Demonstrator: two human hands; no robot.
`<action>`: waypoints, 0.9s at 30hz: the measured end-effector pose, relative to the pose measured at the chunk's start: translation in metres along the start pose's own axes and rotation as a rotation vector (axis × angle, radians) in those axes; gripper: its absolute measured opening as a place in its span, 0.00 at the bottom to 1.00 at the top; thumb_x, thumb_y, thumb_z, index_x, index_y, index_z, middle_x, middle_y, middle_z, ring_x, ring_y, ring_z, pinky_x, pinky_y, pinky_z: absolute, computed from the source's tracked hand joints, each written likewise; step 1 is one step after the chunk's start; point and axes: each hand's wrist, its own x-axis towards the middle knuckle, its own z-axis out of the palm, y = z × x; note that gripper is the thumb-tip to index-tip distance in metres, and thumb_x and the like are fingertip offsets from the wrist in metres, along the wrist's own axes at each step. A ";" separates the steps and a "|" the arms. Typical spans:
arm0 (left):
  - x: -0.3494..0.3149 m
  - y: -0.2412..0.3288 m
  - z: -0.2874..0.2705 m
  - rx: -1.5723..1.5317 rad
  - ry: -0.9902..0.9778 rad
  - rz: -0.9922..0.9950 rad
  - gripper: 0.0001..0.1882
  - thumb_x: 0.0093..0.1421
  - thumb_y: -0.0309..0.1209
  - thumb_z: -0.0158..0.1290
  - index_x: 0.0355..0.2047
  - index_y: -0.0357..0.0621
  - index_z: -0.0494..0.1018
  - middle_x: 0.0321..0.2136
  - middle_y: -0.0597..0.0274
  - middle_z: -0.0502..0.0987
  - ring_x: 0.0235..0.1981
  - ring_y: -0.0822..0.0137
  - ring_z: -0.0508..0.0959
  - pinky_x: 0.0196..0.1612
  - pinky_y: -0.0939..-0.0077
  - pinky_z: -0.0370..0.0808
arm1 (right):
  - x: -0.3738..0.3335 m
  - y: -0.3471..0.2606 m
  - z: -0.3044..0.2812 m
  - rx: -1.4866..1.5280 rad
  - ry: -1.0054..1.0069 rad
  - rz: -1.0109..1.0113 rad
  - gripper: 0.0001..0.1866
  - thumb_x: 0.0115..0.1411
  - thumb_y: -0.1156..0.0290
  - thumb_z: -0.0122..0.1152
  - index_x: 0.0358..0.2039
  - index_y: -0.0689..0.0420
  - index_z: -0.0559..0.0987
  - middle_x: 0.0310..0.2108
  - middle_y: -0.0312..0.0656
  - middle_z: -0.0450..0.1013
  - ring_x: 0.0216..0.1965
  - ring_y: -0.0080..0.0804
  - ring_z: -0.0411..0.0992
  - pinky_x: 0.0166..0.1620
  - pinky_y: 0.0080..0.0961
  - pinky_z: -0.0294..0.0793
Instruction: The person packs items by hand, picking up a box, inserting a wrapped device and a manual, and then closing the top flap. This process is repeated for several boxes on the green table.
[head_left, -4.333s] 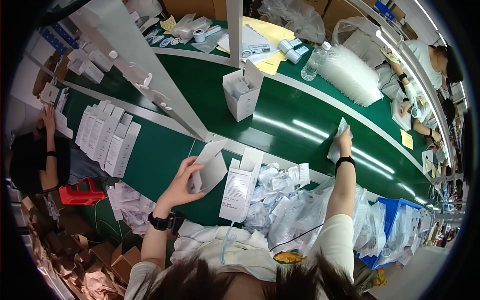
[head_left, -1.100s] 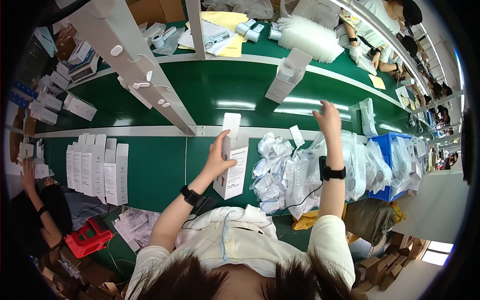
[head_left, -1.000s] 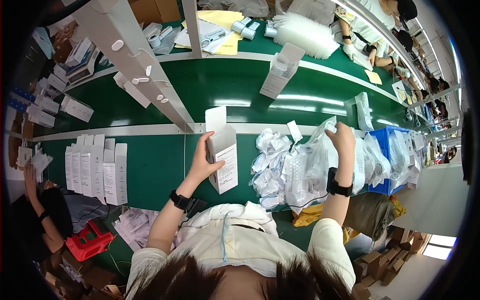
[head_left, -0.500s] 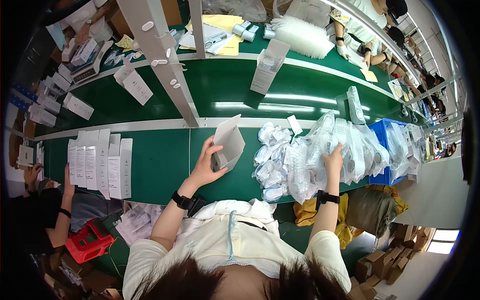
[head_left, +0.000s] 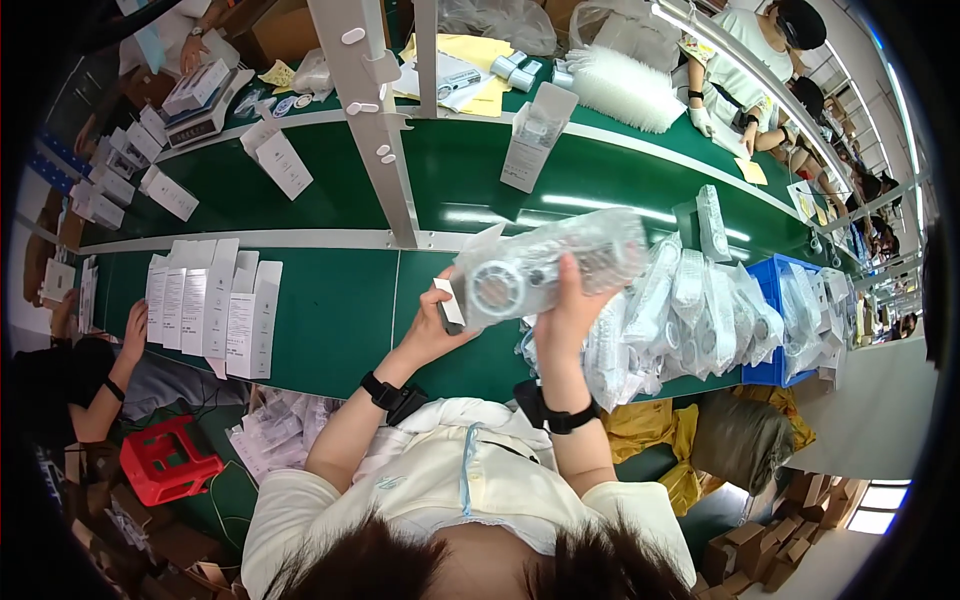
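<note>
Right hand (head_left: pixel 565 310): we now grip a bubble-wrapped round item (head_left: pixel 545 268), lifted from the bagged pile (head_left: pixel 690 310) it touched 0.5 s ago | Left hand (head_left: pixel 432 325): closed on small white box (head_left: pixel 449 305), now at the wrap's left end | Location: raised above green bench (head_left: pixel 330 320).
</note>
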 end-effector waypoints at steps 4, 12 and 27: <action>-0.007 0.000 0.001 0.052 0.034 0.003 0.36 0.40 0.25 0.63 0.38 0.49 0.45 0.55 0.38 0.49 0.53 0.47 0.60 0.51 0.60 0.61 | -0.022 0.041 -0.003 -0.368 -0.072 -0.095 0.41 0.44 0.79 0.63 0.56 0.51 0.52 0.49 0.47 0.58 0.50 0.39 0.58 0.52 0.33 0.58; -0.024 -0.005 -0.008 0.083 0.105 -0.124 0.38 0.38 0.27 0.64 0.39 0.48 0.46 0.55 0.39 0.49 0.54 0.46 0.60 0.51 0.60 0.62 | -0.008 0.032 -0.040 -1.023 -0.903 -0.581 0.20 0.42 0.73 0.62 0.39 0.53 0.74 0.49 0.48 0.60 0.52 0.48 0.56 0.53 0.46 0.54; -0.015 0.053 -0.046 0.364 -0.052 -0.132 0.17 0.41 0.29 0.62 0.32 0.43 0.71 0.51 0.48 0.59 0.49 0.50 0.66 0.49 0.65 0.66 | 0.165 0.142 -0.137 -1.564 -1.180 -0.008 0.22 0.38 0.66 0.68 0.37 0.56 0.74 0.33 0.49 0.71 0.36 0.44 0.71 0.39 0.33 0.70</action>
